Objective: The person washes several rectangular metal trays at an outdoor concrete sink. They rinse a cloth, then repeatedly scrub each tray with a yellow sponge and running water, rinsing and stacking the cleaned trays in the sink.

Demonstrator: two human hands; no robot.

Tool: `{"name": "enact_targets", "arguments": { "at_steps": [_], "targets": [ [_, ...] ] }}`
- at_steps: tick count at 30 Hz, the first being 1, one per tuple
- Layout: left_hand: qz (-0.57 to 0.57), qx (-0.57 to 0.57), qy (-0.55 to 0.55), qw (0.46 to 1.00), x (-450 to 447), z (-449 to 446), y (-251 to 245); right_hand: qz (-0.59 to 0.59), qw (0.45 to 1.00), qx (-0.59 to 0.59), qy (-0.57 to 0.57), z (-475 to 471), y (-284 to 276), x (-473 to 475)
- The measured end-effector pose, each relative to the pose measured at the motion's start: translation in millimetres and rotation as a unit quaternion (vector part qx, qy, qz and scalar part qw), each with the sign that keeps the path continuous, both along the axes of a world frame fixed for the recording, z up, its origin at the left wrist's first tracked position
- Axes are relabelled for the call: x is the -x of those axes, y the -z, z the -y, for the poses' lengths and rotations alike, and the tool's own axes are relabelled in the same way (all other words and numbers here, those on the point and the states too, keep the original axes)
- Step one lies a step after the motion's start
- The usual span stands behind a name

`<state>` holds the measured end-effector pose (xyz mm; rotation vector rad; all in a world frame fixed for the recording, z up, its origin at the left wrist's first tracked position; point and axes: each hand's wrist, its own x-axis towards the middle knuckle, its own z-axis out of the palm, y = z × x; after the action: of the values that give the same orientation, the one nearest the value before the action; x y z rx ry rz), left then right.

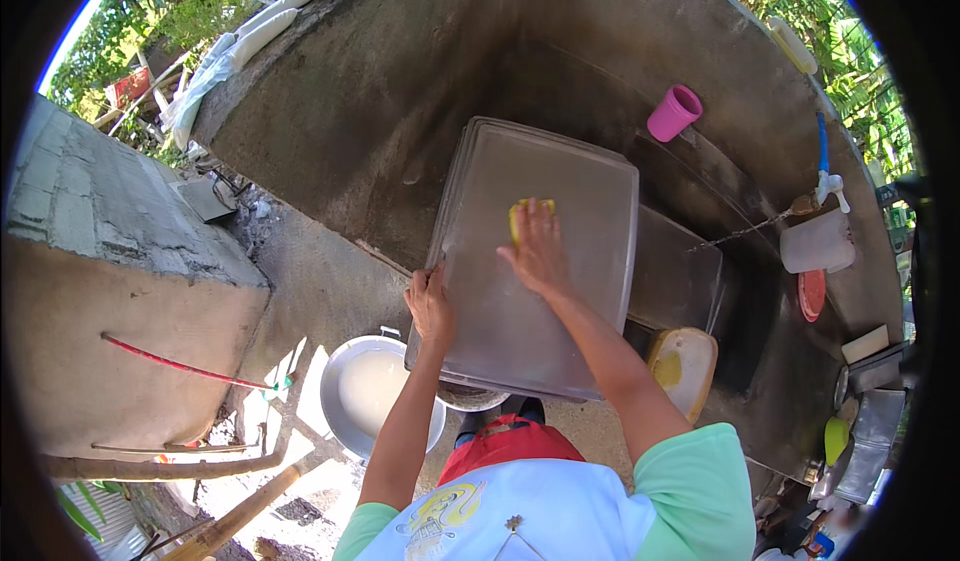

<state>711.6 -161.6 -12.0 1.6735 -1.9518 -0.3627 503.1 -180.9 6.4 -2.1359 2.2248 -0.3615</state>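
Note:
A large translucent plastic lid or shallow tray [555, 321] lies before me on the concrete sink, its near end jutting past the sink's edge. My right hand [541, 250] presses a yellow sponge [519, 223] flat against its upper face, mostly covering the sponge. With bent fingers, my left hand [433, 310] grips the left rim. Another translucent plastic piece [675, 268] lies partly beneath, on the right. Water runs from a tap [831, 186] toward that side.
A metal basin [375, 392] of cloudy liquid stands on the floor at lower left. A pink plastic cup [673, 113] sits at the back right. A yellowish container [684, 370] is by my right forearm. Concrete walls [360, 88] enclose the sink; metal pans [870, 441] lie far right.

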Motion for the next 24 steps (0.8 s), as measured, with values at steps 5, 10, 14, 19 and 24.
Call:
{"name": "enact_targets", "arguments": {
  "at_steps": [5,10,14,19,24],
  "targets": [
    [-0.025,0.019,0.040,0.999,21,8,0,0.043,0.996,0.068,-0.033,36,7,-16],
    [-0.007,0.054,0.042,0.998,-1,5,-2,0.070,0.994,0.076,0.022,-106,17,-47],
    [-0.045,-0.016,0.080,0.996,1,8,-20,0.008,0.969,0.059,0.240,-113,8,69],
    [0.034,-0.220,0.106,0.969,22,49,-40,0.124,0.980,0.158,0.011,-65,29,-107],
    [0.102,-0.147,0.102,0.979,2,32,-44,0.188,0.975,0.121,-0.014,-139,19,-105]
  ]
}}
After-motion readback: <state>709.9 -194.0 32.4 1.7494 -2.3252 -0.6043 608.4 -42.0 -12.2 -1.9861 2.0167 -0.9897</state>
